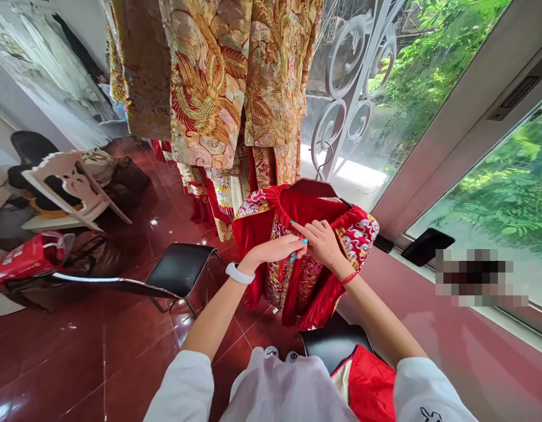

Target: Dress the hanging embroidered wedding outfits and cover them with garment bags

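A red embroidered jacket [257,220] hangs on a dark hanger [312,187] in front of me. My left hand [282,249], with a white band on the wrist, pinches the jacket's front opening. My right hand [323,241], with a red cord on the wrist, meets it at the same spot, fingers closed on the fabric near the collar. Both hands touch each other at the garment's centre.
Gold and red embroidered robes [218,82] hang behind. A black chair [180,269] stands to the left, another black seat [334,346] below with red cloth [370,387]. A window with white scrollwork [358,70] runs along the right; a red bag [29,258] lies far left.
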Demonstrator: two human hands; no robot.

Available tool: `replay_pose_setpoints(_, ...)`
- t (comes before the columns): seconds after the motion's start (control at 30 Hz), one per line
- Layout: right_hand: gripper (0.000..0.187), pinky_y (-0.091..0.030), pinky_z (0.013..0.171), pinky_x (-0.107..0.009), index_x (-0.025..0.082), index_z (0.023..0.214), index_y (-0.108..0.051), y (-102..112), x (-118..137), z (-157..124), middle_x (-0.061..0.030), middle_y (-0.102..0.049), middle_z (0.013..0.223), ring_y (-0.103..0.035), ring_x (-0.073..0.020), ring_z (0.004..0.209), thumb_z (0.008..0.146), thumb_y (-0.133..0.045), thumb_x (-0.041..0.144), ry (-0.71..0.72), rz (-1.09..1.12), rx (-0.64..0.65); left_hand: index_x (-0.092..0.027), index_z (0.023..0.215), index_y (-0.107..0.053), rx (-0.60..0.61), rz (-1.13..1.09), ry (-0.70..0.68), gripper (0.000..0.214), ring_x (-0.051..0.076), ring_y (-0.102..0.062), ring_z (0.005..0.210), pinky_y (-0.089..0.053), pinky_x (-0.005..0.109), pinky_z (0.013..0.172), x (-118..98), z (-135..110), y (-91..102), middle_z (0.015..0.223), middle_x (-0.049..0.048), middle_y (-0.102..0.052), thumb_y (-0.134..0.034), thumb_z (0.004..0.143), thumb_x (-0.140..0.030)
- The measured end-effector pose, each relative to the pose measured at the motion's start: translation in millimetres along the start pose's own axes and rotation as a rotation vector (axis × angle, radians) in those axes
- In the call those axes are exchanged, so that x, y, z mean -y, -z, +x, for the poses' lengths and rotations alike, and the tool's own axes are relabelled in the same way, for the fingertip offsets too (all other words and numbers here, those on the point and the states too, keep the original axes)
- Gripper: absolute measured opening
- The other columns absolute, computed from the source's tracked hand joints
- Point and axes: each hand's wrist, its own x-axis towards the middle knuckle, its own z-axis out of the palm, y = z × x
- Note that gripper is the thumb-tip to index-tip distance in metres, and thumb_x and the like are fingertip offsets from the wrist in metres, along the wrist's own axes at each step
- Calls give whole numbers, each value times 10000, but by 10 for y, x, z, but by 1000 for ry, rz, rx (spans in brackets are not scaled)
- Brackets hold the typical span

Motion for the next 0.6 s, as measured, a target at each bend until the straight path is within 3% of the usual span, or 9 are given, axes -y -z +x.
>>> replay_pose_setpoints(0.07,412,-374,740,-380,174,1388,-586,-59,-15,-33,-88,-611,842,-488,-250,823,1007,-439,230,-39,0,-5,-208,620,-615,29,30,-4,410,165,-502,618,-423,290,673,1,4,50,661,21,-590,-528,909,-486)
replay_pose_setpoints(0.23,488,-435,786,-409,141,1464,-501,-8,4,-44,-111,-601,904,-500,-268,870,1002,-358,209,-94,95,30,-205,688,-628,-268,305,-44,266,197,-558,748,-460,324,823,28,-34,188,766,33,-621,-530,910,-314)
replay_pose_setpoints(0.3,473,-459,805,-403,175,1420,-547,73,19,-21,-105,-605,927,-519,-253,874,1002,-326,198,-140,274,-5,-201,744,-640,-358,415,-87,218,225,-573,891,-443,374,950,17,-44,211,890,60,-627,-513,909,-265)
replay_pose_setpoints(0.4,370,-485,805,-374,218,1186,-688,196,1,25,-94,-640,956,-572,-225,866,1017,-365,283,-247,621,-83,-203,908,-659,-464,491,-188,114,269,-520,1137,-369,446,1096,-19,-14,203,1107,93,-618,-557,860,-218)
replay_pose_setpoints(0.5,301,-501,786,-355,220,932,-725,306,-76,67,-71,-669,901,-607,-206,823,986,-473,374,-301,816,-54,-213,1076,-661,-334,360,-252,276,251,-540,1178,-379,409,1102,-35,94,201,1194,81,-644,-512,845,-185)
replay_pose_setpoints(0.6,238,-515,773,-348,221,853,-735,416,-160,87,-59,-670,888,-623,-197,821,943,-540,324,-216,791,35,-204,1012,-713,-212,268,-176,320,223,-627,985,-431,365,1020,-10,243,229,1002,58,-719,-417,890,-203)
